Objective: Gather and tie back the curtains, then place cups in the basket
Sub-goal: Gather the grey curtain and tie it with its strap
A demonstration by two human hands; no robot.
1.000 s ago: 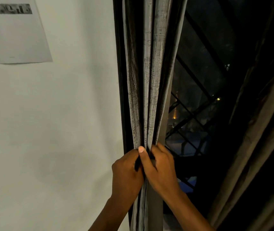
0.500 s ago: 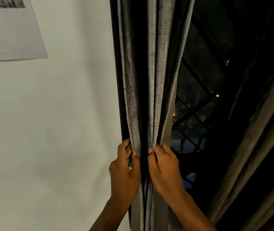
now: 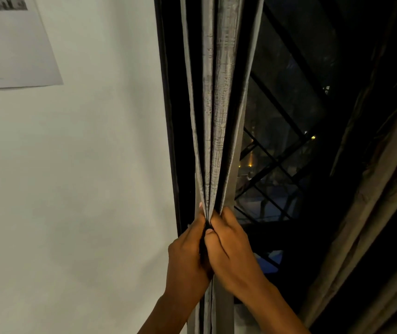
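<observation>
Against the pale wall (image 3: 77, 189) left of the dark window (image 3: 289, 131), the grey curtain (image 3: 219, 112) hangs bunched into folds — gathered, not yet tied. Far right, a second curtain (image 3: 373, 201) hangs loose. Left hand (image 3: 187, 256) and right hand (image 3: 234, 251) both clasp the bundle, fingers curled round it — no tie, cups or basket visible

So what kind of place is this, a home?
Probably a room in a home, at night: a pleated grey fabric curtain hangs beside a dark window with diagonal metal bars, and a printed paper sheet is stuck on the white wall.
</observation>
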